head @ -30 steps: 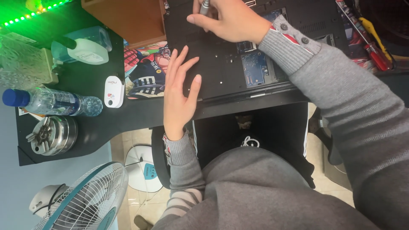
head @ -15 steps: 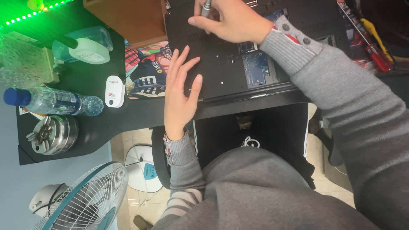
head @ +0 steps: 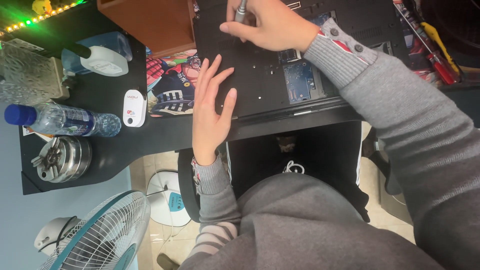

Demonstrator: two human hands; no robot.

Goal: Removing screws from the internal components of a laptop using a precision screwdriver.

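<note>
A black laptop point(head: 260, 75) lies upside down on the black desk point(head: 115, 150), part of its base cover off so a blue circuit board point(head: 300, 82) shows. My left hand point(head: 210, 112) rests flat, fingers spread, on the laptop's near left corner. At the top of the view my right hand point(head: 272, 25) is closed around a grey-handled screwdriver point(head: 241, 10) held upright over the laptop's far edge. The tool's tip is hidden behind my fingers.
Left on the desk: a clear water bottle with a blue cap point(head: 60, 120), a small white device point(head: 134, 107), a metal round tin point(head: 62, 157), a colourful mat point(head: 172, 87), a brown box point(head: 150, 22). Red and yellow screwdrivers point(head: 440, 55) lie right. A white fan point(head: 100, 235) stands on the floor.
My right hand with the screwdriver has shifted very slightly; the left hand stays flat on the laptop.
</note>
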